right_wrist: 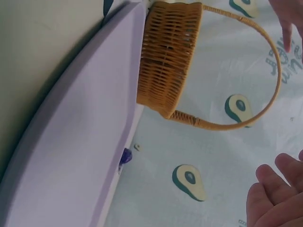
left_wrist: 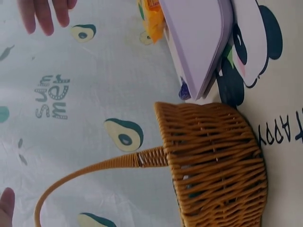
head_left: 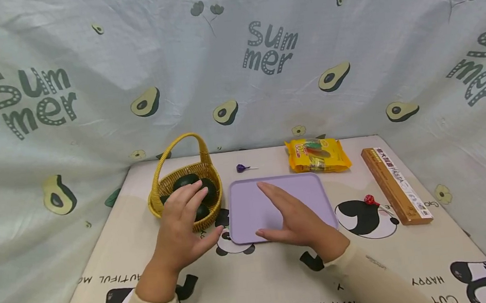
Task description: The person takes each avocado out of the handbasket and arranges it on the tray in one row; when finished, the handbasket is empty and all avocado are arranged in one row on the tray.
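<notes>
My left hand (head_left: 180,230) hovers, fingers spread, in front of a yellow woven basket (head_left: 183,171) with a tall handle. Inside the basket lie several dark green rounded fruits (head_left: 186,180), partly hidden by the fingers. Held over a pale purple tray (head_left: 247,200), my right hand (head_left: 293,217) is also spread and grips nothing. The tray's surface bears no object in the head view. Both wrist views show the basket (left_wrist: 218,165) from its side, and the right wrist view has the tray (right_wrist: 85,127) close by.
Behind the tray lies a purple lollipop (head_left: 241,168), with a yellow snack packet (head_left: 317,155) to its right. A long brown pasta box (head_left: 395,185) lies at the table's right side, beside a red lollipop (head_left: 369,200). A printed curtain (head_left: 265,105) hangs behind the table.
</notes>
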The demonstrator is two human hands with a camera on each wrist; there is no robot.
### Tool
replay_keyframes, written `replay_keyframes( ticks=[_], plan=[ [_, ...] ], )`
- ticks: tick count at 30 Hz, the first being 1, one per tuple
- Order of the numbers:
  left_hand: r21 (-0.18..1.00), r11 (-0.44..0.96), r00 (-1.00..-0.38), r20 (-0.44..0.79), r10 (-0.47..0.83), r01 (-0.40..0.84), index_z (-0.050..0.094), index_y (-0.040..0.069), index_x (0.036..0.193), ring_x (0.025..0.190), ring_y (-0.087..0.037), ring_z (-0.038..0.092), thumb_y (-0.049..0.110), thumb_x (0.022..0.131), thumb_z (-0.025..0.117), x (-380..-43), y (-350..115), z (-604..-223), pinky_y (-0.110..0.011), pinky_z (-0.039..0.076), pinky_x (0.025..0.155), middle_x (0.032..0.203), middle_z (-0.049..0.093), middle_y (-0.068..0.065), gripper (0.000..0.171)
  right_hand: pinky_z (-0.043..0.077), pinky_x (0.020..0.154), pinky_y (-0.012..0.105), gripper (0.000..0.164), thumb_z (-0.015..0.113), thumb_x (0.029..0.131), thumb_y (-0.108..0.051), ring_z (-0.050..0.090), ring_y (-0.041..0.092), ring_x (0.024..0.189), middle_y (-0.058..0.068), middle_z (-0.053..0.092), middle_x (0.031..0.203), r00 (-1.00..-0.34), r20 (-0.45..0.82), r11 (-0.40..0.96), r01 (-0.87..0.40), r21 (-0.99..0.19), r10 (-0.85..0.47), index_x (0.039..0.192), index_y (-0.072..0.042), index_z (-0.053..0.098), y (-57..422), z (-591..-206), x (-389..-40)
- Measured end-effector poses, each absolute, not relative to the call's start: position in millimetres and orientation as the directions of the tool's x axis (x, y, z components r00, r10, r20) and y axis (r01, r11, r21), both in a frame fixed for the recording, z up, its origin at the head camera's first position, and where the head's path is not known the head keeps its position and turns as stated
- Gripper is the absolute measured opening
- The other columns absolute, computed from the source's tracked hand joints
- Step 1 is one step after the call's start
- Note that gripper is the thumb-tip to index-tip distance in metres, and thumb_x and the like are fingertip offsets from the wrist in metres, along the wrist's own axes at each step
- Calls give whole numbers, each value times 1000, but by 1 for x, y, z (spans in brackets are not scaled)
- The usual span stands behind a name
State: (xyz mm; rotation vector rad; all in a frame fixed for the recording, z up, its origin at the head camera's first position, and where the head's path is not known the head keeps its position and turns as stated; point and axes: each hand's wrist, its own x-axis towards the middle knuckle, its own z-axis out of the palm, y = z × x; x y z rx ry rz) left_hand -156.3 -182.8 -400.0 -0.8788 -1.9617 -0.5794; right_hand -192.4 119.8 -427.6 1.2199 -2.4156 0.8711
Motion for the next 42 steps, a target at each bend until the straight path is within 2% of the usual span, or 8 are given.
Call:
replay_keyframes(
  ticks=[3, 9, 15, 23, 28, 33, 37, 42],
  plan=[
    [54, 671, -353, 880, 319, 739, 57, -4, 136, 126, -45, 50, 52, 93, 62, -157, -188, -398, -39, 32, 123, 139, 56, -25, 70, 41, 121, 50, 100, 80, 86, -49, 42, 27, 148, 12, 39, 163, -606, 510, 439, -795, -419, -610, 162, -8, 28, 115, -429, -196],
    [100, 725, -390, 888, 244, 681, 53, -3, 137, 129, -46, 46, 53, 94, 60, -155, -202, -398, -43, 34, 118, 142, 50, -27, 71, 42, 120, 51, 99, 83, 84, -43, 43, 25, 147, 12, 42, 161, -628, 507, 415, -775, -477, -590, 161, -9, 31, 105, -431, -201],
    [155, 761, -439, 879, 184, 630, 51, -3, 140, 131, -43, 44, 57, 92, 59, -153, -213, -400, -40, 31, 118, 143, 49, -27, 77, 43, 120, 49, 98, 84, 83, -42, 44, 24, 146, 9, 43, 161, -666, 476, 430, -740, -517, -574, 162, -17, 31, 99, -433, -206],
    [236, 799, -493, 866, 86, 554, 47, -4, 144, 132, -43, 42, 59, 91, 60, -151, -224, -403, -37, 32, 117, 144, 48, -27, 84, 43, 120, 49, 96, 84, 83, -46, 45, 23, 146, 5, 44, 160, -693, 441, 449, -713, -539, -571, 160, -14, 35, 84, -429, -217],
    [297, 807, -522, 853, 17, 511, 44, -2, 148, 133, -40, 43, 48, 92, 60, -150, -230, -404, -33, 32, 121, 145, 49, -26, 77, 42, 121, 47, 95, 83, 83, -47, 44, 22, 146, 3, 43, 161, -718, 394, 464, -681, -566, -573, 159, -14, 36, 74, -425, -224],
    [409, 790, -605, 794, -61, 456, 41, 3, 152, 135, -36, 43, 30, 88, 67, -148, -234, -408, -31, 37, 117, 149, 48, -21, 74, 40, 123, 48, 94, 83, 84, -47, 43, 22, 147, 2, 43, 161, -738, 349, 476, -651, -591, -577, 160, -15, 36, 63, -424, -231],
    [491, 779, -667, 734, -129, 390, 40, 9, 154, 133, -33, 47, 17, 87, 72, -147, -236, -411, -23, 41, 114, 150, 47, -17, 74, 40, 123, 49, 93, 81, 85, -47, 44, 23, 145, 3, 46, 159, -754, 314, 491, -627, -605, -577, 160, -15, 35, 55, -423, -236],
    [552, 764, -703, 685, -188, 333, 41, 8, 153, 132, -32, 50, 13, 90, 74, -148, -238, -415, -34, 48, 116, 147, 50, -16, 72, 41, 122, 49, 92, 79, 86, -50, 45, 24, 145, 4, 48, 158, -764, 289, 497, -609, -618, -577, 159, -16, 37, 44, -423, -242]
  ],
)
